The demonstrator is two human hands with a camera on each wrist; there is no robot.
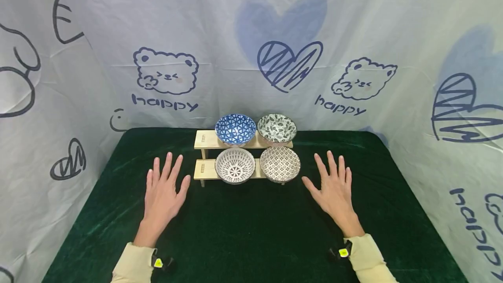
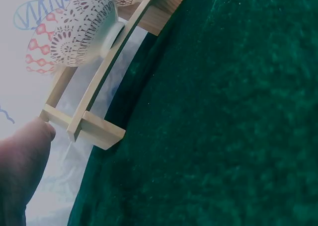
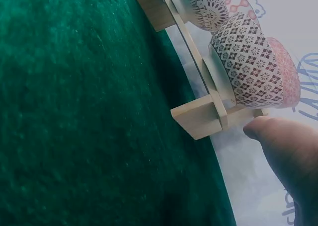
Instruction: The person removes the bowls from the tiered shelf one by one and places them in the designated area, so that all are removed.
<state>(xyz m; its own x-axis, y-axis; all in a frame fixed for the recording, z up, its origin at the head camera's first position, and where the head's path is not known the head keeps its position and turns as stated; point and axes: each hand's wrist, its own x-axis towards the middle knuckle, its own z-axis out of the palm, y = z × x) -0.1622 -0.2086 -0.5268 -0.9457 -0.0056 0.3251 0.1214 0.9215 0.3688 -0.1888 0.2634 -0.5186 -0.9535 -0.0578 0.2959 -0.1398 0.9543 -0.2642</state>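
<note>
A two-tier wooden stand [image 1: 206,167] holds a pair of bowls on each tier. Up on the back tier are a blue triangle-patterned bowl [image 1: 235,129] and a green leaf-patterned bowl [image 1: 277,128]. The lower front tier carries a bowl with a dark radiating pattern [image 1: 235,166] and a brown lattice-patterned bowl [image 1: 280,164]. My left hand [image 1: 163,193] lies left of the stand, fingers spread and holding nothing. To the stand's right, my right hand [image 1: 334,189] is likewise spread, its thumb nearest the lattice bowl. Each wrist view shows only a thumb beside the stand.
Dark green velvet cloth [image 1: 251,230] covers the table under the stand. Behind and along both sides hangs a white curtain [image 1: 220,21] printed with hearts, bears and lettering. The stand sits near the table's back edge, close to the curtain.
</note>
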